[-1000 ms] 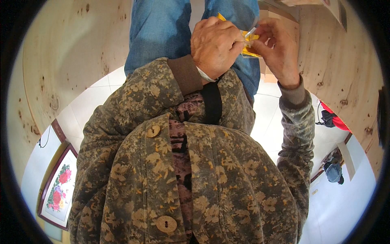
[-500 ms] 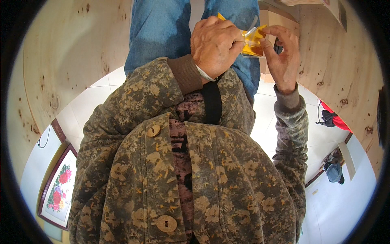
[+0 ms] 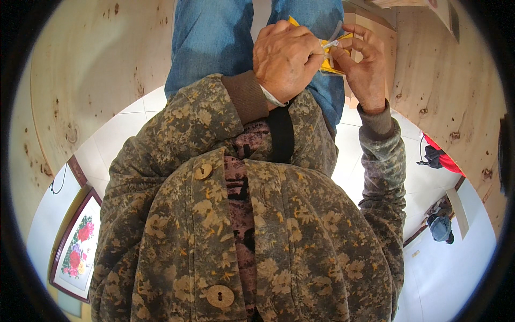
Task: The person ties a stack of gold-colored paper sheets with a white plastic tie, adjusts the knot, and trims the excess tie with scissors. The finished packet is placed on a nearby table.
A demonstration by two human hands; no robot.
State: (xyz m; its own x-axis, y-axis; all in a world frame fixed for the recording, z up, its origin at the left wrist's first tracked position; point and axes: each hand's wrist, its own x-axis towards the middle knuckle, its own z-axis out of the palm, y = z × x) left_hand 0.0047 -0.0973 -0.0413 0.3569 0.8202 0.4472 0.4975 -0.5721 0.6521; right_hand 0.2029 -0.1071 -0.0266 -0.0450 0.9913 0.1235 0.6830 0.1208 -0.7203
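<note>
Two hands are seen raised together near the top of the view, above a pair of blue denim trouser legs (image 3: 214,43). One small yellow packet with a clear plastic edge (image 3: 331,53) is held between them: the left hand (image 3: 285,60) is curled over its near side, and the right hand (image 3: 365,67) pinches its pale corner between thumb and fingertips (image 3: 343,52). Much of the packet is hidden by the fingers. Lower down, one camouflage-patterned jacket (image 3: 257,236) with two round wooden buttons (image 3: 203,171) is seen. One framed flower picture (image 3: 78,252) is leaned at the lower left, against pale wooden panelling (image 3: 91,70).
</note>
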